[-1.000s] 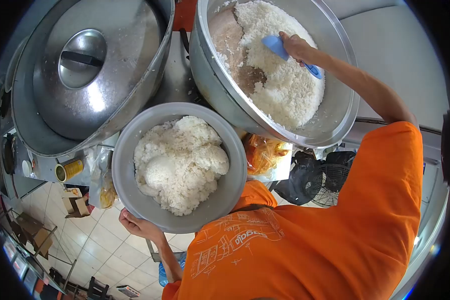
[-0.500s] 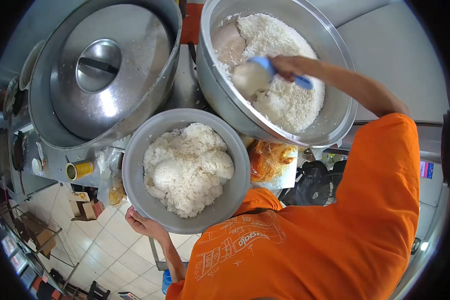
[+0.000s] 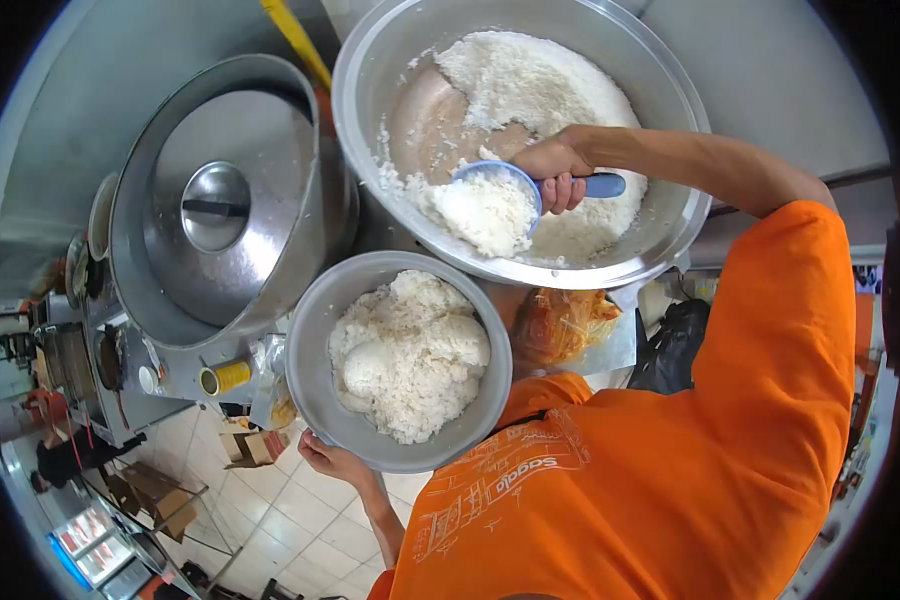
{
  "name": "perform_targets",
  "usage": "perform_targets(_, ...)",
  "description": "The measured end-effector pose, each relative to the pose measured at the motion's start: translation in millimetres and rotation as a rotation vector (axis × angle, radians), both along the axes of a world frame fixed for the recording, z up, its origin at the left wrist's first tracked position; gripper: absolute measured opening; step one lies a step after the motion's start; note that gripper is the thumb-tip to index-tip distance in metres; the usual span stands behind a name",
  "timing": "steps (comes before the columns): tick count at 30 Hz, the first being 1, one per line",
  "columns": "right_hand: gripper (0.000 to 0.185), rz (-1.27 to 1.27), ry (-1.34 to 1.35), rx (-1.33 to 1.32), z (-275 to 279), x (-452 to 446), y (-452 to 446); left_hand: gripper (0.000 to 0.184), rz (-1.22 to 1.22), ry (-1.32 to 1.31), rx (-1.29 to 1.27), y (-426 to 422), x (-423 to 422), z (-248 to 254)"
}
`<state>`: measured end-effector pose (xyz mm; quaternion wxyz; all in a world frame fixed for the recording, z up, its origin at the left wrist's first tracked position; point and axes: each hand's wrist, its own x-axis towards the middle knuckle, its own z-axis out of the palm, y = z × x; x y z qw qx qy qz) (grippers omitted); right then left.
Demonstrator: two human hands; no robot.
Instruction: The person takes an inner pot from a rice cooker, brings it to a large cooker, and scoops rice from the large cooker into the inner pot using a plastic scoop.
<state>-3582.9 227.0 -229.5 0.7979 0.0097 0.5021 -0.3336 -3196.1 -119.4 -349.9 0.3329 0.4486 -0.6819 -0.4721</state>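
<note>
My right hand [image 3: 560, 172] is closed around the handle of a blue scoop [image 3: 602, 186] heaped with white rice. It is over the near side of a large metal pot [image 3: 692, 130], whose cooked rice [image 3: 550, 80] lies mostly at the far and right sides. Part of the pot's brownish bottom shows on the left. With my left hand [image 3: 335, 460] I grip the lower left rim of a grey basin [image 3: 315, 425], fingers partly hidden beneath it. Rounded mounds of rice [image 3: 410, 360] fill the basin's middle. It is held in front of my body, just below the pot.
Another big pot [image 3: 128, 240] stands at left with a metal lid [image 3: 260, 150] down inside it. A yellow can [image 3: 225, 377] and a plastic bag [image 3: 270, 385] are left of the basin. An orange-filled plastic bag [image 3: 565, 325] lies right of it. Cardboard boxes [image 3: 160, 495] stand on the tiled floor.
The scoop has gone from a blurred sweep through the rice to a full load near the pot's near rim. More of the pot's bottom shows. The whole view has shifted.
</note>
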Motion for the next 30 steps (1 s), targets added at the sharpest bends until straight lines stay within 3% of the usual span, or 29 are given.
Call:
perform_targets(4,0.044,-0.131,0.124,-0.246,45.1,15.5,-1.7,0.029,-0.074,-0.079,-0.109,-13.0,10.8,-13.8)
perform_targets(6,0.049,-0.240,0.349,-0.335,80.7,42.1,-20.8,0.031,-0.101,-0.081,-0.105,-20.3,16.5,-21.2)
perform_targets(8,0.058,-0.278,0.650,-0.327,119.6,69.9,-40.9,0.033,-0.101,-0.094,-0.127,-24.9,19.8,-27.7)
perform_targets(9,0.060,-0.357,1.014,-0.383,114.5,90.4,-55.6,0.033,-0.104,-0.094,-0.127,-26.5,21.0,-30.0)
perform_targets(11,0.057,-0.426,1.419,-0.470,108.3,144.0,-73.3,0.034,-0.099,-0.091,-0.108,-28.6,23.4,-33.1)
perform_targets(13,0.050,-0.442,1.432,-0.558,90.5,194.8,-89.0,0.034,-0.092,-0.091,-0.150,-30.0,24.2,-33.1)
perform_targets(15,0.046,-0.461,1.383,-0.569,16.9,234.6,-108.7,0.034,-0.076,-0.088,-0.203,-31.4,26.1,-36.9)
perform_targets(17,0.046,-0.477,1.359,-0.561,-9.6,262.4,-120.5,0.035,-0.070,-0.015,-0.316,-42.4,25.0,-40.7)
perform_targets(19,0.039,-0.735,1.257,-0.474,-6.5,279.8,-112.3,0.036,-0.068,0.023,-0.316,-27.4,3.6,-3.0)
perform_targets(22,0.034,-0.790,1.189,-0.485,-5.5,286.9,-83.4,0.040,-0.122,0.029,-0.290,-14.8,-20.6,48.3)
perform_targets(24,0.032,-0.833,1.219,-0.483,-6.4,291.7,-59.2,0.039,-0.321,-0.045,-0.458,1.2,-51.2,92.9)
perform_targets(28,0.031,-0.828,1.248,-0.447,-13.9,303.1,-12.0,0.028,-0.839,0.195,-0.696,35.1,-128.5,165.0)
perform_targets(30,0.031,-0.821,1.273,-0.451,-15.0,306.6,6.9,0.015,-1.080,0.069,-0.777,59.3,-161.2,206.4)
